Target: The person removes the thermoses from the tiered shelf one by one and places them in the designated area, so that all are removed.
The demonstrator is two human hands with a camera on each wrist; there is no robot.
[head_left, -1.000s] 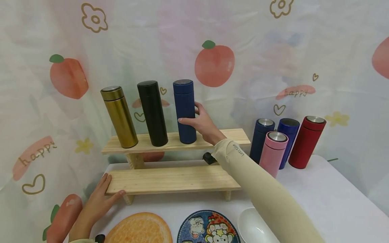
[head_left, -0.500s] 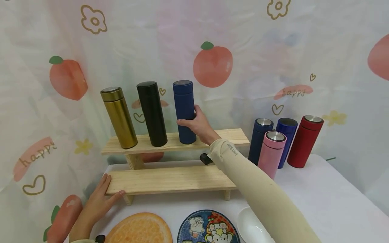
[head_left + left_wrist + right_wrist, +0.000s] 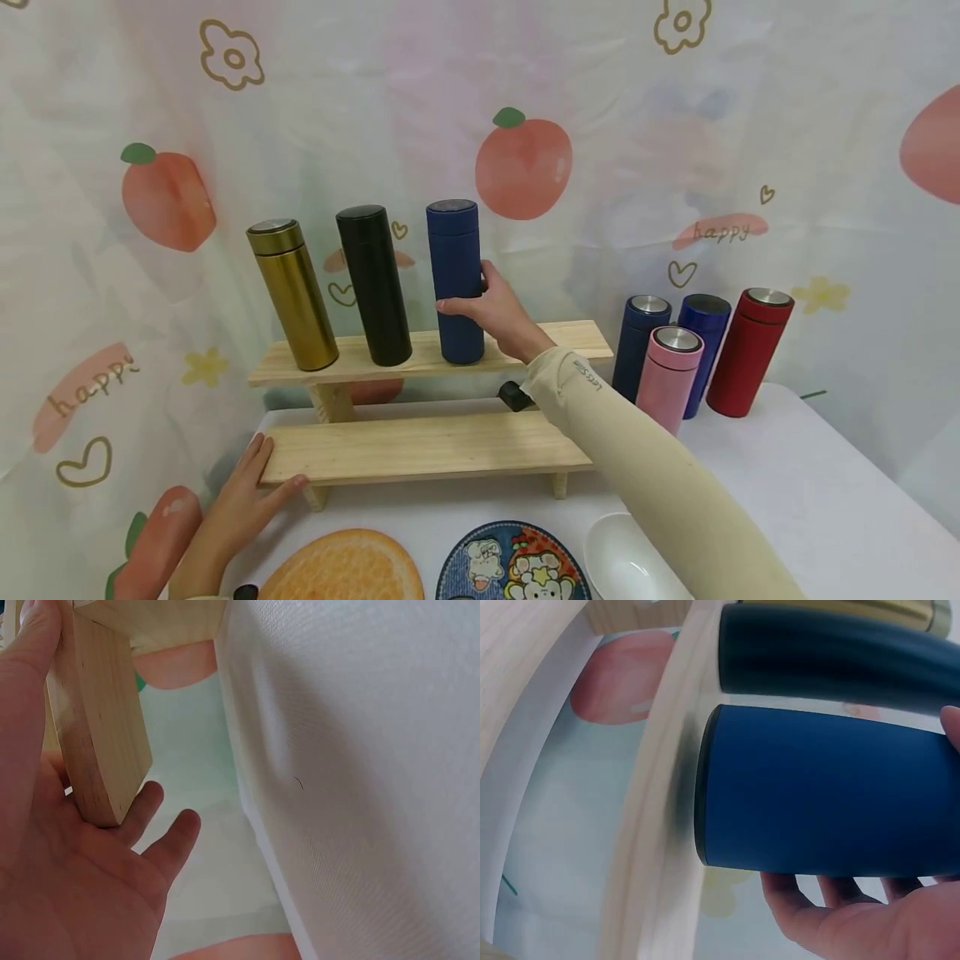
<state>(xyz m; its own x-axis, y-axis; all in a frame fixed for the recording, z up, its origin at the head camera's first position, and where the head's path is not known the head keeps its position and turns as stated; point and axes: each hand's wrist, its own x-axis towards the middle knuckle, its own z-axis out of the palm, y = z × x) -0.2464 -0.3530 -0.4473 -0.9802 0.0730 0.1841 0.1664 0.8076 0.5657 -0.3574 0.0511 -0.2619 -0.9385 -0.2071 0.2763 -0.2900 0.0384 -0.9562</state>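
Holding the blue bottle (image 3: 456, 254) at the top of the shelf (image 3: 427, 450)
I'd avoid tilting it: right hand (image 3: 504, 314) gripping, left hand (image 3: 243, 504) spread against the shelf's left end.

Blue bottle (image 3: 454, 267), matte slim cylinder, capped, dark disc on top, roughly upright at centre of head view, lower half in the right hand (image 3: 504, 315), thumb across front; base at the upper board (image 3: 566, 335), can't tell if touching. Two-tier wooden stand, pale bare wood with visible grain, spans middle to lower centre of head view, upper board set farther back, lower board (image 3: 427, 450) level in front. Left hand (image 3: 238, 504) touches lower board's left end, lower left of frame, thumb at front edge, other fingers along the end.
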